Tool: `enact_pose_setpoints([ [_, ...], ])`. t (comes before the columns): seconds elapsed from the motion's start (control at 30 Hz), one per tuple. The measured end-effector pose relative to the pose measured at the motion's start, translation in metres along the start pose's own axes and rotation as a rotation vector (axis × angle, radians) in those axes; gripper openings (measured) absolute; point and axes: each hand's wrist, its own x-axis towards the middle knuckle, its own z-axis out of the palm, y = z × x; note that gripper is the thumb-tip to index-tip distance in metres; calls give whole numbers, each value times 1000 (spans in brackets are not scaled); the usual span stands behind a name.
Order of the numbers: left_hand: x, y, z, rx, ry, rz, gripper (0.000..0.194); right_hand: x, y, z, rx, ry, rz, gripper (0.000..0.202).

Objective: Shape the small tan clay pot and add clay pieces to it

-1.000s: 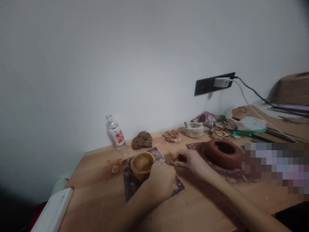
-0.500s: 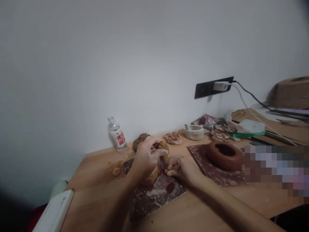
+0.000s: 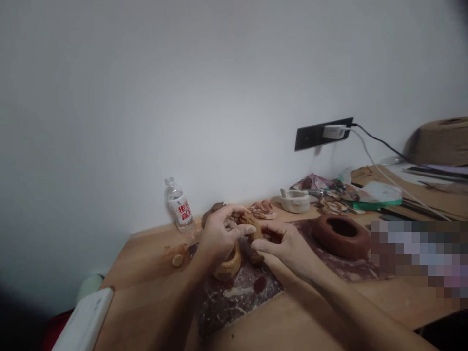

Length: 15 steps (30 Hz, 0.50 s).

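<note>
A small tan clay pot (image 3: 229, 265) is lifted and tilted just above a dark marbled board (image 3: 237, 292) on the wooden table. My left hand (image 3: 219, 239) grips the pot from above, fingers curled over its rim. My right hand (image 3: 283, 248) is against the pot's right side, with thumb and fingers pinched on a small bit of clay at the rim. Most of the pot is hidden behind my hands.
A red-brown clay ring bowl (image 3: 341, 235) sits on a second board to the right. Along the wall stand a water bottle (image 3: 179, 207), a dark clay lump, clay scraps (image 3: 262, 208) and a pale clay dish (image 3: 294, 200). A small clay disc (image 3: 178, 260) lies left. A cable runs from the wall socket (image 3: 323, 132).
My left hand has lifted and tilted the tan pot off the board. My right hand rose from the table and came up against the pot's rim.
</note>
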Motion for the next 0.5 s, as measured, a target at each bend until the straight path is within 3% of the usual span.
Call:
enact_pose_setpoints([
  [0.13,-1,7,-13,233,-141,47,47,-5,3,0,-145,21,-125,21],
  [0.33,-3,12,-9,327,-204,157,25,-8,6,-2,-301,66,-203,12],
  [0.4,-2,10,-7,249,-182,127,21,-8,7,-4,-283,87,-187,19],
  [0.5,1,5,-9,100,-99,31,25,-7,7,-7,-266,106,-111,46],
])
